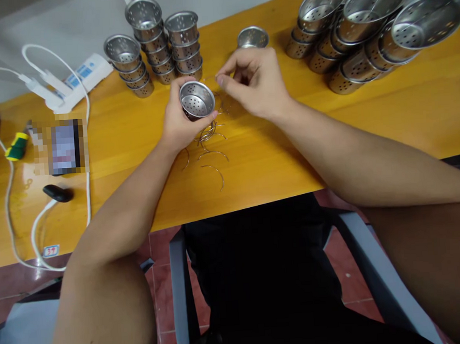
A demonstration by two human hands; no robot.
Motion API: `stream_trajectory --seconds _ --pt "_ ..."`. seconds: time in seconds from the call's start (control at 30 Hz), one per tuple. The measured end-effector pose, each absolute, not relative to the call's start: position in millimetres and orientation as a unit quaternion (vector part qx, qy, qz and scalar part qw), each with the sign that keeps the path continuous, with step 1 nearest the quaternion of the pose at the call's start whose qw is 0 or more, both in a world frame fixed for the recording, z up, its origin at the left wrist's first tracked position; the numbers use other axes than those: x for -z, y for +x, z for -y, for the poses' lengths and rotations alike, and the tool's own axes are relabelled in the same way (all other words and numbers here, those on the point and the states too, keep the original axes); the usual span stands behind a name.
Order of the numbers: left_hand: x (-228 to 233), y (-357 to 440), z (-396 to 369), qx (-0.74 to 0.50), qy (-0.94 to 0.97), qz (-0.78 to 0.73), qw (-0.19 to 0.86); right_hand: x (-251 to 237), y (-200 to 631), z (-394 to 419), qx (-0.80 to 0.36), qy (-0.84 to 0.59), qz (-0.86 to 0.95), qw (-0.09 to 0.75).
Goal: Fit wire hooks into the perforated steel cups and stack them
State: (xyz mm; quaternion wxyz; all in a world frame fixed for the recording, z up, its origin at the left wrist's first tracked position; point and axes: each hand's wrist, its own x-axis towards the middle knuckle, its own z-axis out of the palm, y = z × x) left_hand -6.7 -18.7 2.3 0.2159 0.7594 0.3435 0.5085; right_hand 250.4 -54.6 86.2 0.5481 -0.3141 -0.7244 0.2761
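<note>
A perforated metal cup point(197, 102) is clasped, mouth up, by the left hand point(176, 117) near loose wires point(208, 133) on the table point(261, 172). By the right hand point(259, 82), 1 thin wire point(209, 78) is pinched.

The cup point(197, 100) and wires point(208, 134) look like glossy metal, the table point(261, 165) smooth, glossy wood

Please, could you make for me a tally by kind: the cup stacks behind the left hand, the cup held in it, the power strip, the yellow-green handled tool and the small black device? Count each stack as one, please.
Cup stacks: 3
Held cup: 1
Power strip: 1
Yellow-green handled tool: 1
Small black device: 1
Total: 7
</note>
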Motion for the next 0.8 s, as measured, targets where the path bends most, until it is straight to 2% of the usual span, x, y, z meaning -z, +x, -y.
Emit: stream_trajectory --seconds 0.07,0.3,0.8 --pt "-2.0 -7.0 18.6 -0.504 0.763 -0.343 0.214 -86.0 250.2 54.9 -0.261 -0.309 0.737 0.542" --pt "2.1 -5.1 15.4 -0.516 0.758 -0.334 0.219 -86.5 243.8 57.2 -0.362 -0.309 0.719 0.507" --pt "-13.7 3.2 32.1 -0.489 0.751 -0.368 0.248 -92.1 249.6 72.8 -0.299 -0.383 0.732 0.478"
